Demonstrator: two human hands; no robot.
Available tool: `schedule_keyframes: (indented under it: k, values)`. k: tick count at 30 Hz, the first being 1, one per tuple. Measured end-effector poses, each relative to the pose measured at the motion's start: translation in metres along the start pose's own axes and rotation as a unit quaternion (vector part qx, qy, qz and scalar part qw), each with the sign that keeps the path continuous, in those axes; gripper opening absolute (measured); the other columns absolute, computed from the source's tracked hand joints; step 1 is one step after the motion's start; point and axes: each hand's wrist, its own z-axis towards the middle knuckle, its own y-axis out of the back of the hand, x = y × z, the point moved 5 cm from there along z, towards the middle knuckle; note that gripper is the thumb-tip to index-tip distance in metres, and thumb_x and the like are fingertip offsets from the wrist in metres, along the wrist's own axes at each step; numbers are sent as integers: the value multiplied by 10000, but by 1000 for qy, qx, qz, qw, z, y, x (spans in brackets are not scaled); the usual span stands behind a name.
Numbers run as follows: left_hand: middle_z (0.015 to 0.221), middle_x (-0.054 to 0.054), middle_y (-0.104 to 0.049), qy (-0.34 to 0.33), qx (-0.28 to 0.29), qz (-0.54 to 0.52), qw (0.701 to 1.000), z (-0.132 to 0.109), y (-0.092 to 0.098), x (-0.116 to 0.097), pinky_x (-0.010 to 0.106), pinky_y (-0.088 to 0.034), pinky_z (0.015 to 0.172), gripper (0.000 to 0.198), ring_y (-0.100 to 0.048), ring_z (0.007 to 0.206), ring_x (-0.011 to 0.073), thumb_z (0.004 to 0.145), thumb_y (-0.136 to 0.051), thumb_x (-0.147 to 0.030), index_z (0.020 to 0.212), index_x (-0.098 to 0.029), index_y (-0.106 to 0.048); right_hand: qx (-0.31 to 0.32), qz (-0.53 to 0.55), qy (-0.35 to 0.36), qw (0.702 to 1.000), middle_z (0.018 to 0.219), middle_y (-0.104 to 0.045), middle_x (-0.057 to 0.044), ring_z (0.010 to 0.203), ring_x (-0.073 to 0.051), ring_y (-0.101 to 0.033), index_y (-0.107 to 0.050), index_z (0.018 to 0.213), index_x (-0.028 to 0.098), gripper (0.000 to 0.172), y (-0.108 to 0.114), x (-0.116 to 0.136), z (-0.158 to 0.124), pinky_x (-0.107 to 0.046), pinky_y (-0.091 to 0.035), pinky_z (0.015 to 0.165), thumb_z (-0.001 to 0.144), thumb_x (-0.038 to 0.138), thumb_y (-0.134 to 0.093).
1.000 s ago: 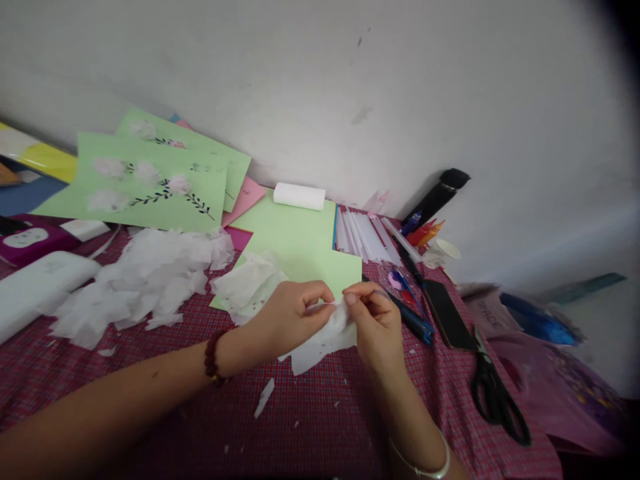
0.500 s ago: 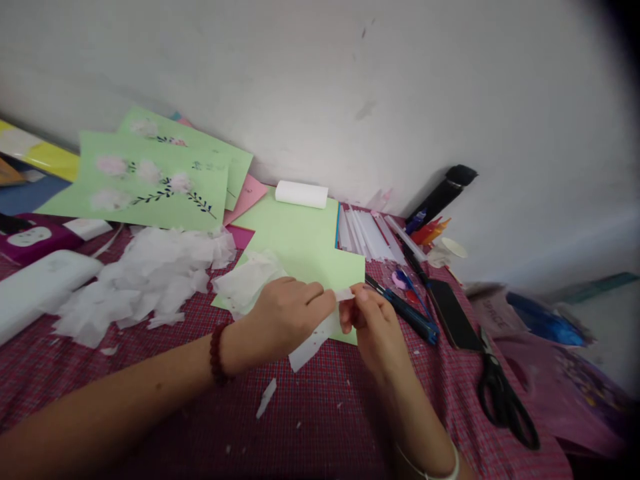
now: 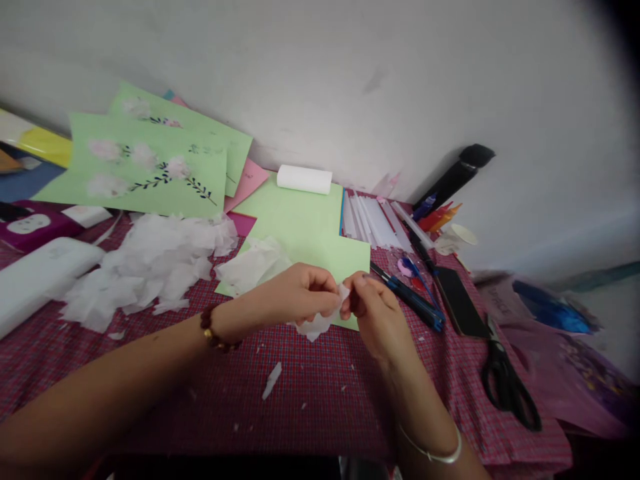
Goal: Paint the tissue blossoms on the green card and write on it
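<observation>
My left hand (image 3: 303,293), with a dark red bead bracelet at the wrist, pinches a small piece of white tissue (image 3: 343,293). From the other side my right hand (image 3: 375,310) grips the same tissue between thumb and fingers. Both hands are over the lower edge of a green paper sheet (image 3: 300,227). Below them lies another piece of tissue (image 3: 314,328), partly hidden by my left hand. Crumpled tissue (image 3: 255,265) rests on the green sheet, and a large heap of torn white tissue (image 3: 155,263) lies to the left.
Green cards with tissue blossoms (image 3: 165,160) lean on the wall. A white roll (image 3: 304,179) stands behind. On the right are glue sticks (image 3: 373,220), a blue cutter (image 3: 415,303), a phone (image 3: 459,300) and black scissors (image 3: 507,387). A white power bank-like object (image 3: 45,280) lies left.
My left hand has turned, its fingers now curled nearer my right hand. The tissue between them looks more crumpled. The camera view has shifted slightly.
</observation>
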Motion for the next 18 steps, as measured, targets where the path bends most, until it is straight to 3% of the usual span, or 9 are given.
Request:
schedule_keyframes:
  k: [4, 6, 12, 15, 18]
  values:
    - [639, -28, -558, 2, 46, -29, 998, 1, -6, 7, 177, -337, 412, 179, -425, 438, 46, 796, -570, -332, 753, -160, -593, 25, -23, 2, 999, 577, -555, 11, 548, -108, -520, -627, 706, 180, 334, -2, 1, 1, -239, -422, 547, 912, 405, -492]
    - [625, -38, -535, -7, 35, -11, 999, 3, -8, 9, 181, -341, 434, 223, -420, 462, 51, 763, -623, -375, 758, -160, -563, 20, -31, 5, 999, 583, -543, 24, 549, -98, -506, -622, 711, 184, 266, -3, 0, 1, -229, -412, 546, 888, 359, -530]
    - [554, -48, -443, -99, -135, 158, 973, 7, 11, 1, 189, -282, 477, 169, -382, 524, 66, 724, -588, -257, 628, -160, -487, 47, -65, 35, 996, 724, -607, 16, 599, -93, -554, -671, 848, 210, 169, -10, 5, 5, -248, -451, 615, 867, 311, -536]
    - [551, -51, -450, -117, -193, 127, 966, 3, 29, -11, 179, -282, 469, 122, -390, 509, 61, 696, -589, -229, 655, -163, -496, 3, -155, 85, 984, 818, -643, -9, 657, -113, -578, -673, 897, 207, 155, 14, 26, 5, -266, -460, 648, 847, 295, -556]
    - [590, -35, -526, -102, -223, 81, 966, -3, 43, -19, 173, -302, 466, 84, -419, 503, 60, 732, -591, -239, 740, -159, -566, -69, -354, 128, 924, 834, -648, -23, 739, -141, -581, -665, 839, 186, 139, 55, 46, -6, -276, -434, 696, 845, 255, -544]
